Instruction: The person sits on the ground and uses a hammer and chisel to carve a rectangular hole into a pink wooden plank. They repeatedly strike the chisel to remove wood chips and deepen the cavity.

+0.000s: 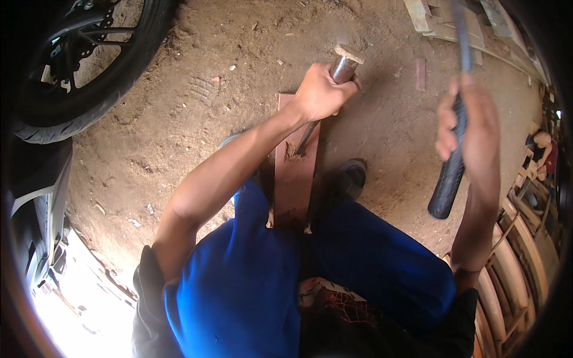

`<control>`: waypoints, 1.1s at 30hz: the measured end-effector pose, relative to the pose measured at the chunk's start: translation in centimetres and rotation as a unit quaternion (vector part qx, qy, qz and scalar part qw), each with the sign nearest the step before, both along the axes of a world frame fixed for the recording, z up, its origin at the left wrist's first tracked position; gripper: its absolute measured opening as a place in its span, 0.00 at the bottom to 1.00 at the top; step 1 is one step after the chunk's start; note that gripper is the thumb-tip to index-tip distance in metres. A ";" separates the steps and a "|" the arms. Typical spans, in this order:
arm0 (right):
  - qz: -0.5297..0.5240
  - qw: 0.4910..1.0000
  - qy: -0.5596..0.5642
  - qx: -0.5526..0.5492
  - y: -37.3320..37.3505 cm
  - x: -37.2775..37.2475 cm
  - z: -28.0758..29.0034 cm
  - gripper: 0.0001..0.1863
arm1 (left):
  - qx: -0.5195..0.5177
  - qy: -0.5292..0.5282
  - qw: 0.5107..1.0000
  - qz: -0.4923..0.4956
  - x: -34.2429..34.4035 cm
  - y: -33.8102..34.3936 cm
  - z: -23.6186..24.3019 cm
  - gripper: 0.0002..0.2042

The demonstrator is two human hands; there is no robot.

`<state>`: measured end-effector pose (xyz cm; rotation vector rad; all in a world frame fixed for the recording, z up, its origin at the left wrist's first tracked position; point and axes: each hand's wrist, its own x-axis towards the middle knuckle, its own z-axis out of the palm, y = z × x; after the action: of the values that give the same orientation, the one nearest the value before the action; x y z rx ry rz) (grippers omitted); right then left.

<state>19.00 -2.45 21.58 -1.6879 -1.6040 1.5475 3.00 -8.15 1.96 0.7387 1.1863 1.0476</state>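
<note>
My left hand is closed around the handle of a chisel, which slants down toward me. The handle's top end is flattened and frayed. The blade's tip rests at a rough notch with splinters, cut into a reddish-brown wooden board. That board lies lengthwise between my legs. Off to the right and raised, my right hand grips a hammer by its black textured handle. Its metal shaft runs upward, blurred by motion, and its head is out of view.
A motorcycle wheel stands on the dirt floor at the upper left. Wooden pieces lie at the upper right, and curved timber parts are stacked at the right. Another person is beyond them. My shoe is beside the board.
</note>
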 end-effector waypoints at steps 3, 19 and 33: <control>0.065 0.982 -0.075 -0.163 -0.5 0.3 0.8 0.16 | -0.006 -0.032 0.999 0.011 0.3 -0.4 -0.3 0.05; 0.069 0.969 -0.165 -0.170 -1.7 0.1 2.6 0.16 | -0.010 0.003 1.000 0.006 0.6 -1.0 -0.4 0.06; 0.008 0.986 -0.156 -0.064 -1.7 1.7 3.3 0.18 | 0.059 0.050 0.994 0.081 -1.4 -1.7 1.3 0.05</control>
<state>20.74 -4.17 24.88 -2.0788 -1.6983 1.4777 1.56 -9.84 3.29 0.8057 1.2949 1.2359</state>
